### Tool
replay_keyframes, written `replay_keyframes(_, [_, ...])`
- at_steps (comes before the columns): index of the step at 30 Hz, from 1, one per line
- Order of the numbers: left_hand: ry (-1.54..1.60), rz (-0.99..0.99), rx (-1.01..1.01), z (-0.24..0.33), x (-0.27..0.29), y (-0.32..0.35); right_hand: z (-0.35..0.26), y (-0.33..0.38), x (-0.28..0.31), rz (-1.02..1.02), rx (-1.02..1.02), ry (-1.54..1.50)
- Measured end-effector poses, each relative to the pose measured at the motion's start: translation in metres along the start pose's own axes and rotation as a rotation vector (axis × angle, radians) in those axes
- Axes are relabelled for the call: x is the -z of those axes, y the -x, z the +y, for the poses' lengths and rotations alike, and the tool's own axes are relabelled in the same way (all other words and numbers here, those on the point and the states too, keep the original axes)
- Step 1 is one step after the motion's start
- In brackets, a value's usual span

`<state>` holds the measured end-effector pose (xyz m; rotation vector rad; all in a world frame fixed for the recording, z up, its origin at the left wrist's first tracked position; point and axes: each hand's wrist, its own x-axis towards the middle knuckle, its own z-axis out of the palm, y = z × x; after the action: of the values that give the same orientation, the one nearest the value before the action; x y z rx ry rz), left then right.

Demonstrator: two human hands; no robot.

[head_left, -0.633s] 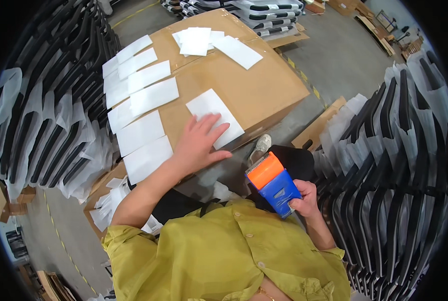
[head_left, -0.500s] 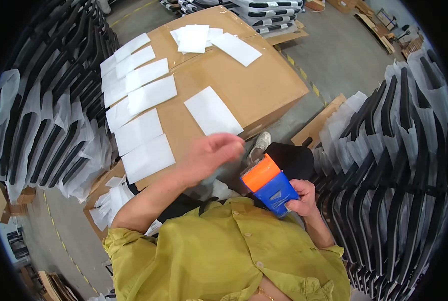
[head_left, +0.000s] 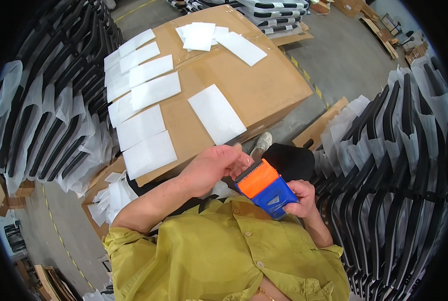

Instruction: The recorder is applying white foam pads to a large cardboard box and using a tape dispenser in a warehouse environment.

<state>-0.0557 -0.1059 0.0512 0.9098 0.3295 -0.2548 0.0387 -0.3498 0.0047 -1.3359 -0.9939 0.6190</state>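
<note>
A blue and orange tape dispenser (head_left: 262,186) with a dark toothed edge is in my right hand (head_left: 302,198), whose fingers wrap its blue end. My left hand (head_left: 215,166) is at the toothed edge, thumb and fingers bent together. Something clear glints at its fingertips, too small to make out. Just beyond my hands stands a large cardboard box (head_left: 256,93). A single white foam sheet (head_left: 217,114) lies on its near right part. Overlapping white sheets (head_left: 156,91) run down its left side, and a small pile of sheets (head_left: 200,36) lies at the far end.
Stacked black curved frames in white wrapping rise on the left (head_left: 43,120) and right (head_left: 399,165). An open carton (head_left: 103,200) with white sheets stands below the box's left corner. More wrapped frames (head_left: 276,14) are stacked behind the box. Yellow-black tape (head_left: 309,80) marks the floor.
My left hand has moved down and right to the dispenser's toothed edge, and its fingers have closed there. The dispenser has shifted slightly left and down in my right hand.
</note>
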Motion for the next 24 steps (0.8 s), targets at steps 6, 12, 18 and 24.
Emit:
replay_keyframes(6, [-0.215, 0.083, -0.048, 0.006, -0.003, 0.001, -0.007, 0.000, -0.002, -0.013, -0.131, -0.034])
replay_keyframes(12, [-0.472, 0.214, -0.146, 0.014, 0.011, -0.018, -0.025, -0.007, -0.006, 0.019, -0.346, -0.074])
replay_keyframes(18, [-0.714, 0.453, -0.442, 0.048, 0.044, -0.034, -0.032, 0.003, -0.001, 0.014, -0.418, -0.076])
replay_keyframes(24, [-1.206, 0.628, -0.779, 0.040, 0.068, -0.059, -0.039, -0.023, -0.021, 0.110, -0.532, -0.229])
